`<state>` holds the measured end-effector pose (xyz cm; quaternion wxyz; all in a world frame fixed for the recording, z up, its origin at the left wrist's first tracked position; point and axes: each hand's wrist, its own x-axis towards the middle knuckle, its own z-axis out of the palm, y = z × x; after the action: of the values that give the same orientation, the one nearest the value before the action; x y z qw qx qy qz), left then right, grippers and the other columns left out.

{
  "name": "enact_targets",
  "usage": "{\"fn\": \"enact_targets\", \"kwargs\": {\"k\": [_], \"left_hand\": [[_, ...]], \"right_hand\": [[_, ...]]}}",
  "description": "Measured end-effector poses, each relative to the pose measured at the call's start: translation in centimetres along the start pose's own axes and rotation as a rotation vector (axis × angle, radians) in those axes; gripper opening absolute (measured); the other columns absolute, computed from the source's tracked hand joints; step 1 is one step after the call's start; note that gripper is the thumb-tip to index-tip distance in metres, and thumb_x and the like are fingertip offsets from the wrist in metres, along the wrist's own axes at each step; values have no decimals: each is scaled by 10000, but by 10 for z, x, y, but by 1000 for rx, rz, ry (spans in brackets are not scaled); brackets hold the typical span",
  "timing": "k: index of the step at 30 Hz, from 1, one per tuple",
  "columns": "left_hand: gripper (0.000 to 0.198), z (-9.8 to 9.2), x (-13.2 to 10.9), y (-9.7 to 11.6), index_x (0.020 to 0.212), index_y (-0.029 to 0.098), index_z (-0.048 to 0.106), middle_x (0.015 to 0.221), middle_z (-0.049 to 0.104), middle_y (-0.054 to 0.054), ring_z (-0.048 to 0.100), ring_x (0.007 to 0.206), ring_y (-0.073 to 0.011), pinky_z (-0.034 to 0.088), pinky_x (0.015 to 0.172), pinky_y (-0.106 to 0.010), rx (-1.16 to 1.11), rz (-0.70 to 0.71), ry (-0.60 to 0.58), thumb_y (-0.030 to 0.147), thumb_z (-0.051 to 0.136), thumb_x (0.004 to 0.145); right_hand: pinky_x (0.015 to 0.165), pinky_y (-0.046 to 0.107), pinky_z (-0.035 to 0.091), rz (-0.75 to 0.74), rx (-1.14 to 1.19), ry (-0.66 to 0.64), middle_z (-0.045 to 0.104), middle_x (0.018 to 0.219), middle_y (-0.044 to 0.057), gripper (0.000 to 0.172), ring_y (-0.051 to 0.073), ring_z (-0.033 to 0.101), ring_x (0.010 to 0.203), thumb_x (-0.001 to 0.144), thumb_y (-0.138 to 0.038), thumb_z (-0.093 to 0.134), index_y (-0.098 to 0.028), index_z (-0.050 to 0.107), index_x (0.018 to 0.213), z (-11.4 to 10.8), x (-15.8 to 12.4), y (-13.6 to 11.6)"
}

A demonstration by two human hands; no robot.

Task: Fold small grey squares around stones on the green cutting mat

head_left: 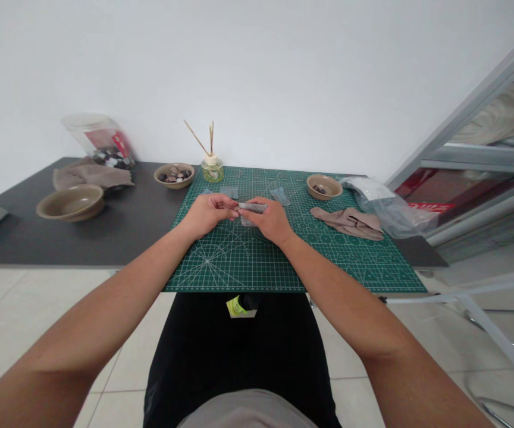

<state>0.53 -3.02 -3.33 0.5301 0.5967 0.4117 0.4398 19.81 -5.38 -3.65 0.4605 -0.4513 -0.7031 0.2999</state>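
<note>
Over the middle of the green cutting mat (266,270), my two hands meet around a small clear plastic bag (253,207). My right hand (271,220) grips the bag between thumb and fingers. My left hand (210,214) pinches at the bag's left end, its fingertips touching it; whether a small piece is between them is too small to tell. Behind the hands, small clear bags (229,191) (281,195) lie flat on the mat. A bowl with a few dark pieces (324,186) stands at the mat's back right.
A bowl of stones (174,176) and a reed diffuser (212,169) stand behind on the left. Farther left are a larger bowl (70,203), a cloth (91,174) and a tipped clear jar (105,142). At right lie a brown cloth (350,223) and a plastic bag (384,205).
</note>
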Motion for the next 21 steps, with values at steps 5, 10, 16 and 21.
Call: {"fn": "enact_targets", "kwargs": {"k": [5, 10, 16, 21], "left_hand": [[351, 0, 0, 0, 761, 141, 701, 721, 747, -29, 707, 692, -175, 579, 756, -339, -27, 12, -1, 255, 897, 494], [330, 0, 0, 1, 759, 137, 705, 713, 744, -34, 710, 698, -182, 577, 748, -338, -3, 15, 2, 238, 886, 502], [315, -1, 0, 0, 768, 142, 702, 676, 733, -25, 692, 653, -171, 575, 700, -321, 20, -1, -21, 247, 872, 525], [347, -1, 0, 0, 776, 142, 697, 697, 735, -31, 691, 658, -172, 581, 713, -334, 48, 8, -19, 293, 882, 525]], "right_hand": [[723, 291, 467, -22, -31, 6, 724, 780, -5, 213, 166, 644, 747, 798, -433, 706, -226, 731, 838, 0, -2, -3], [766, 292, 471, -72, -30, -24, 726, 875, 3, 193, 174, 648, 812, 828, -397, 668, -232, 713, 918, 1, -3, -5], [767, 296, 477, -49, 3, -24, 728, 855, 0, 174, 176, 653, 809, 808, -380, 684, -230, 717, 891, 2, -2, -2], [761, 289, 479, -47, -8, -5, 719, 836, -3, 164, 175, 647, 806, 805, -382, 692, -228, 708, 861, 1, -2, -5]]}}
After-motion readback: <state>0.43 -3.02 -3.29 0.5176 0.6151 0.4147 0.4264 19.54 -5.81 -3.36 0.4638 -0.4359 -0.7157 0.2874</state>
